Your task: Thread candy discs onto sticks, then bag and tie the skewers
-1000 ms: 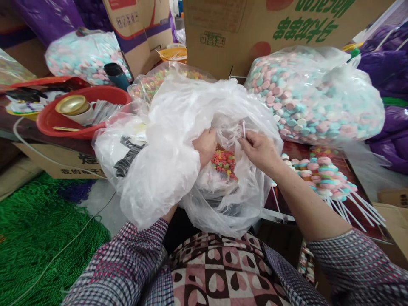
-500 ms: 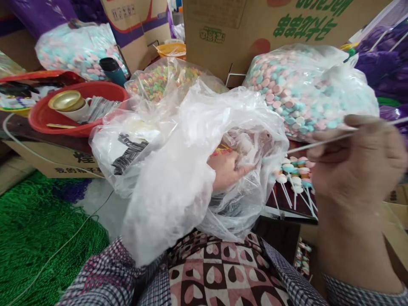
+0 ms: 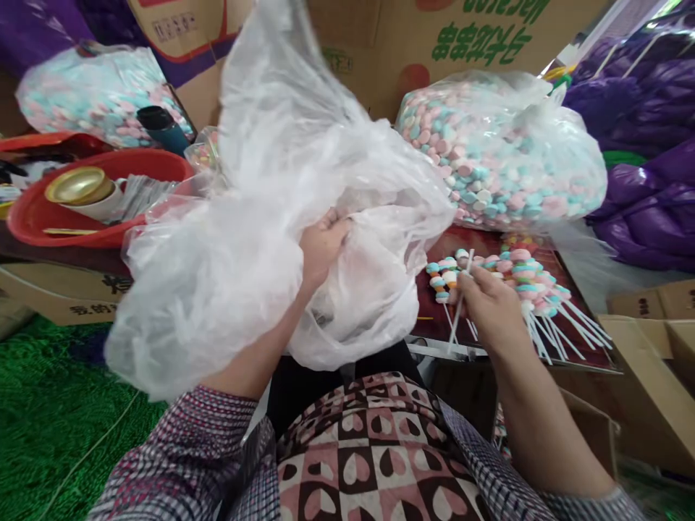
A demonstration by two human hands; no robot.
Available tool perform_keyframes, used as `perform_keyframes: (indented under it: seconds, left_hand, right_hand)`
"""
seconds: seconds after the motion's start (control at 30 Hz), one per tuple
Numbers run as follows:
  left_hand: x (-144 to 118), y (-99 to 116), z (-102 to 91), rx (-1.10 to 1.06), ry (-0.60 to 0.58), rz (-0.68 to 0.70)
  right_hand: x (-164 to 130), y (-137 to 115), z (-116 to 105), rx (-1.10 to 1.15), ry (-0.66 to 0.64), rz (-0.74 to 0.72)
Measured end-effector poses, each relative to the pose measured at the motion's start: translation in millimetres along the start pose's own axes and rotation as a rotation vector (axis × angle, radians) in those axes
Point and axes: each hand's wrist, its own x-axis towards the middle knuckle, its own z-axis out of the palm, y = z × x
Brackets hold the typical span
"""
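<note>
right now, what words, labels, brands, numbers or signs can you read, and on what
"Macaron": back box, upside down, cut by the frame edge.
"串串": same back box; neighbouring characters unclear.
"我的": low left carton; other characters unclear.
Too small or blurred: small print on the back box, symbols on the upper left carton, marks on the right carton.

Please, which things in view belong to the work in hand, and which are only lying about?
In use, it seems:
- white stick, held by the right hand
- white plastic bag, left hand on it
- candy skewers, beside the right hand

Apparently just lying about:
- red basin
- gold-coloured bowl
- dark-lidded bottle
- purple bundles
</note>
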Motion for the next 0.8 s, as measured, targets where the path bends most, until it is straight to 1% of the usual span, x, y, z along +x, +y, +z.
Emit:
perform_keyframes:
  seconds: [0.07,0.13,0.23,0.3,0.37,0.4,0.43,0.47,0.53,0.57,0.6,0.63,0.7,0.73,0.77,0.8]
  left_hand:
    - [4,1,-2.1,-0.145,-0.001,-0.03]
    - [7,-2,-2.5,-0.26,0.008,-0.049]
    - [10,-8,-4.1,-0.384,0.031,-0.063]
    - [11,-11,-5.9,-0.398,0.036,-0.064]
    - [8,-11,-6.2,-0.374,0.02,-0.054]
    - [4,-10,-5.2,-0.361,-0.001,-0.048]
    - [-1,-10,-3.2,-0.35,-0.031,-0.043]
    - [-7,-9,-0.1,-0.335,-0.07,-0.039]
    - [-24,-8,8.7,-0.267,-0.194,-0.039]
    - [-33,-8,14.1,-0.206,-0.277,-0.037]
    - [-42,-9,19.8,-0.127,-0.399,-0.016]
    - [-51,-10,25.4,-0.045,-0.509,0.064]
    - [-66,-15,35.3,0.121,-0.686,0.266]
    - [-71,-18,38.9,0.203,-0.735,0.336]
    - [-75,-21,41.3,0.27,-0.773,0.378]
    - [-78,-23,42.4,0.309,-0.802,0.389]
  right_hand:
    - [13,6,15,-0.199,-0.039,-0.071]
    - [26,10,29,-0.368,-0.042,-0.104]
    - [40,14,40,-0.47,-0.029,-0.101]
    - [41,14,39,-0.51,0.021,-0.098]
    - [37,12,32,-0.47,0.094,-0.105]
    - [33,10,28,-0.373,0.111,-0.098]
    - [28,8,25,-0.224,0.101,-0.079]
    - [23,5,22,-0.044,0.061,-0.046]
    - [13,-3,20,0.293,-0.085,0.049]
    - [9,-7,21,0.403,-0.162,0.087]
    - [6,-11,23,0.465,-0.224,0.103]
    - [4,-15,26,0.489,-0.262,0.097]
    - [3,-20,33,0.48,-0.279,0.044]
    - [4,-20,37,0.464,-0.273,0.014]
    - [6,-19,39,0.441,-0.262,-0.01]
    - [8,-17,41,0.409,-0.249,-0.03]
